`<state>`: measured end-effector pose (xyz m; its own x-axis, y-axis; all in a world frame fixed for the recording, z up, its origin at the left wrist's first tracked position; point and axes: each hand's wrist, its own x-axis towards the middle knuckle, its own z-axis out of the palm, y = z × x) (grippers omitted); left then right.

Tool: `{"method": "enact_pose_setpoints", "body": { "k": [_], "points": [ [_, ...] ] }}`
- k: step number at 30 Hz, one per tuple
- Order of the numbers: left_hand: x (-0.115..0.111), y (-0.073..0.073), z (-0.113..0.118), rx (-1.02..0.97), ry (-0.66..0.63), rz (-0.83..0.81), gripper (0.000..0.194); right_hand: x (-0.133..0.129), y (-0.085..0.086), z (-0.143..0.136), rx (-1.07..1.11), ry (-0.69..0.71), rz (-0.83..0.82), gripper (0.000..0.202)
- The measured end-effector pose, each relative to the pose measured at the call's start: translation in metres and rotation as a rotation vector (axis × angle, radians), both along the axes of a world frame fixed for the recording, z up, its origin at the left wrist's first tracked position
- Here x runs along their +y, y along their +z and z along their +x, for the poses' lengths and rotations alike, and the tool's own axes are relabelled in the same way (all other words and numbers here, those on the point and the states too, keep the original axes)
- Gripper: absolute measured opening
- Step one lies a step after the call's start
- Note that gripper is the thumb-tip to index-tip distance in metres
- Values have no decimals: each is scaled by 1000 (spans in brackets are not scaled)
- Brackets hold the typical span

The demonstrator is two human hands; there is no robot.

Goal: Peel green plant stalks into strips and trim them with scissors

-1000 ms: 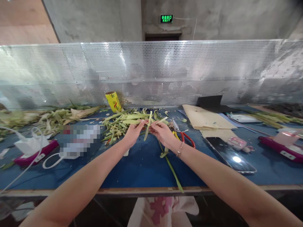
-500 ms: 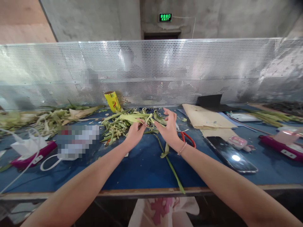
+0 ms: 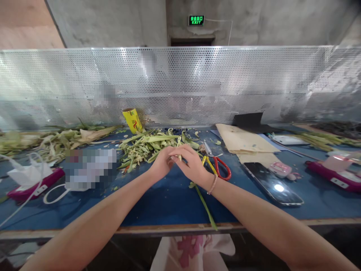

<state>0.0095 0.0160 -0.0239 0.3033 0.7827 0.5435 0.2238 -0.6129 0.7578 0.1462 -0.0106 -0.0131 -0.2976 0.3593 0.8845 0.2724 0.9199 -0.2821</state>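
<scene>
Meeting over the near edge of a leaf pile [image 3: 149,145], two bare hands bend toward each other above a blue table [image 3: 169,203]. The left hand [image 3: 163,165] has its fingers curled inward, their tips mostly hidden by the right; how far they close, and on what, cannot be told. The right hand [image 3: 192,163], with a bracelet [image 3: 213,184] at its wrist, is loosely arched, fingers bent over the left. A small pale green piece [image 3: 179,157] shows at the fingertips, below the leaf pile's near edge; which hand grips it is unclear.

Just right of the leaf pile lie red-handled scissors [image 3: 222,169] and a yellow-handled tool [image 3: 208,165]; farther right are tan sheets [image 3: 245,141] and a dark phone [image 3: 273,184]. A green stem [image 3: 207,206] runs from near the pile to the table's front edge. Behind the pile's left part leans a yellow tube [image 3: 133,121]; behind everything stands a perforated metal screen [image 3: 180,86].
</scene>
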Motion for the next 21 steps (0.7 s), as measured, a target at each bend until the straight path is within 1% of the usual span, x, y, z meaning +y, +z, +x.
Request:
{"method": "enact_pose_setpoints", "body": {
  "k": [2,4,6,8,10,13,15,17,19,21],
  "points": [
    [-3,7,0,7,12,-16,13,2,2,2,139,10,-128,7],
    [-5,12,1,-45,22,-128,10,5,2,3,259,53,-301,2],
    [-6,13,2,-119,23,-222,9,8,1,4,346,118,-462,4],
    [-6,12,3,-204,17,-287,12,11,-1,4,368,166,-553,7],
    [-6,11,3,-289,0,-337,17,14,-2,5,341,166,-589,8],
    [-5,12,3,-385,-50,-414,20,20,-3,7,290,85,-603,8],
    [-4,13,2,-431,-109,-492,18,24,-5,8,281,32,-607,9],
    [-2,13,0,-472,-145,-550,12,28,-7,9,282,18,-618,9],
    [0,12,-2,-467,-118,-547,12,30,-9,10,271,19,-637,8],
    [3,11,-5,-365,-25,-490,16,32,-10,10,225,-3,-646,7]
  ]
}}
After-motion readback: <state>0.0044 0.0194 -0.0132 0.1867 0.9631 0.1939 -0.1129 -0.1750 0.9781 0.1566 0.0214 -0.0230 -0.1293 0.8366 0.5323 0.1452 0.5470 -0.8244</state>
